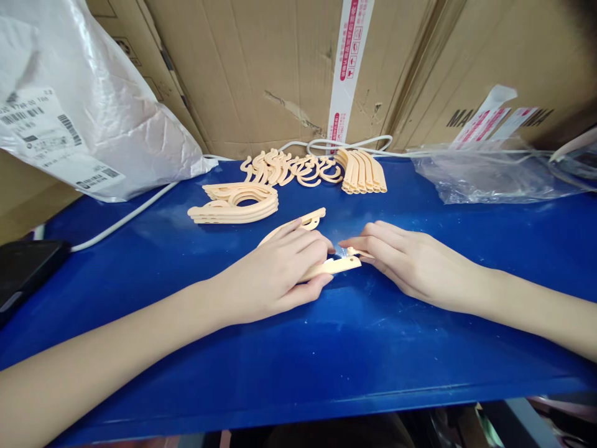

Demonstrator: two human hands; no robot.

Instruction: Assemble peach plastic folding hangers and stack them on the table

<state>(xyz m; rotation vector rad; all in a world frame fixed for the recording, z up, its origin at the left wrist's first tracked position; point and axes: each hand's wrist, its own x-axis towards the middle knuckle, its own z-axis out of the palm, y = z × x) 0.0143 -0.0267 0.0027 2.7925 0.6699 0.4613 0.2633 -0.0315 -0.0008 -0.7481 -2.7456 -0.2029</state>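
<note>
My left hand [275, 267] is closed around a cream plastic hanger arm [345, 265], whose holed end points right past the thumb. Another cream hanger part [313, 218] shows beyond the fingers; whether the two are joined is hidden by the hand. My right hand [415, 261] pinches a small cream hanger hook [353, 251], mostly covered by the fingers, just beside the end of the arm. Behind the hands lie a stack of cream hanger arms [237, 216], a row of loose hooks [275, 168] and a row of more arms [366, 173].
The blue tabletop [392, 361] ends at a front edge. A phone [32, 274] and a white parcel bag [116, 106] are at left. A white cable [125, 218] runs behind. Cardboard boxes [261, 62] wall the back, and clear plastic wrap [489, 177] lies at right.
</note>
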